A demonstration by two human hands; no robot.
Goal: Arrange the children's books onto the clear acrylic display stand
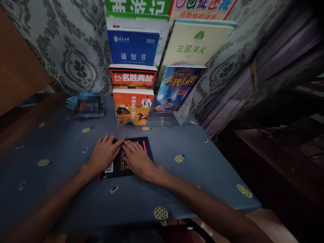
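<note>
A black book (115, 171) with a barcode and a colourful picture panel lies on the blue tablecloth, slightly turned. My left hand (105, 153) rests over its upper left part, with fingers bent a little and the thumb reaching toward the middle of the cover. Across the picture panel lies my right hand (138, 160), palm down and fingers stretched out. The fingertips of both hands come close together near the book's far edge, and they hide much of the cover.
A clear tiered rack (169, 118) behind the book holds several upright books, among them an orange one (133, 108) and a blue one (177, 89). A small pile of books (84, 105), partly blurred, lies at the back left. A patterned curtain (81, 60) hangs behind the table (212, 182).
</note>
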